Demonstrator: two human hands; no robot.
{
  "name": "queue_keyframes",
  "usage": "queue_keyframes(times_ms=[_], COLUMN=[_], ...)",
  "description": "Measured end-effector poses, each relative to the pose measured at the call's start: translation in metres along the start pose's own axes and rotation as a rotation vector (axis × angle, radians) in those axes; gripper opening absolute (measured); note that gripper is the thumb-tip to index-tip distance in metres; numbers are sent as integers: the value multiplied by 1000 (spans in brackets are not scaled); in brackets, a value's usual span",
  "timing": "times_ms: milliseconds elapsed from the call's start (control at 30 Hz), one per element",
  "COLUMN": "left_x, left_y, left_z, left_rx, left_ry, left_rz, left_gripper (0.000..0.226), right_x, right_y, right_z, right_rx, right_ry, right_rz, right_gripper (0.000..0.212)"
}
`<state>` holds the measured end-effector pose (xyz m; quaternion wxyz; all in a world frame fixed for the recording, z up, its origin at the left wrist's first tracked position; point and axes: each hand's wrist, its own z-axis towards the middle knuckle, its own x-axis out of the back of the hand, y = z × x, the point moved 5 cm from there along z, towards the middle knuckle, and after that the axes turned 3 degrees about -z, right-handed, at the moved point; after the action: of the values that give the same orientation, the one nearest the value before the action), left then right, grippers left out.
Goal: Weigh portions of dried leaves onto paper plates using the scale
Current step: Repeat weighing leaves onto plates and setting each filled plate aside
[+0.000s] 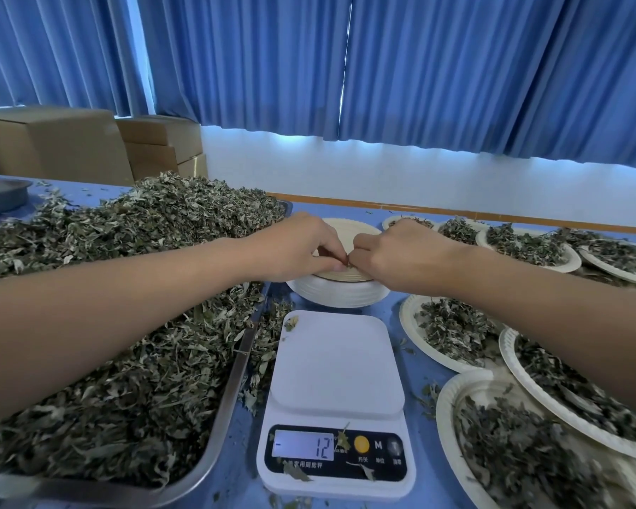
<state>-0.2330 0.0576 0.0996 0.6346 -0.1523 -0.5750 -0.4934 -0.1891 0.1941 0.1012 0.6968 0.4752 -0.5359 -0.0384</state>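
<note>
A white kitchen scale [336, 365] sits in front of me with a bare platform, and its display reads -12. Just behind it stands a stack of empty paper plates [340, 293]. My left hand [294, 247] and my right hand [401, 257] meet over the stack, fingertips pinching at the rim of the top plate. A big metal tray [224, 424] heaped with dried leaves [133, 306] fills the left side. Several paper plates with leaf portions [452, 332] lie at the right.
Loose leaf bits lie on the blue table and on the scale's panel. A second metal tray [1, 194] sits at the far left. Cardboard boxes [89, 145] stand behind the table, with blue curtains beyond them.
</note>
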Motion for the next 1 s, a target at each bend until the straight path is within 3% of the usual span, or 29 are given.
queue_keyframes(times_ms=[100,233,367,800,1000], left_x=[3,6,7,10,22], left_y=[-1,-3,-1,5,16], left_z=[-1,-3,-3,-5,-7], left_rx=[4,4,-14,-70,-180], left_ry=[11,-19,-23,-45,12], left_rz=[3,17,25,95,245], left_gripper=[16,17,18,18,23], right_x=[1,2,5,16,27], right_y=[3,9,12,11,18], right_z=[2,-2,-4,-6,-10], right_rx=[-54,-71,-87,-126,-189], right_ry=[58,111,135,163,241], right_rz=[115,359,533,616,632], right_gripper=[26,41,32,28,43])
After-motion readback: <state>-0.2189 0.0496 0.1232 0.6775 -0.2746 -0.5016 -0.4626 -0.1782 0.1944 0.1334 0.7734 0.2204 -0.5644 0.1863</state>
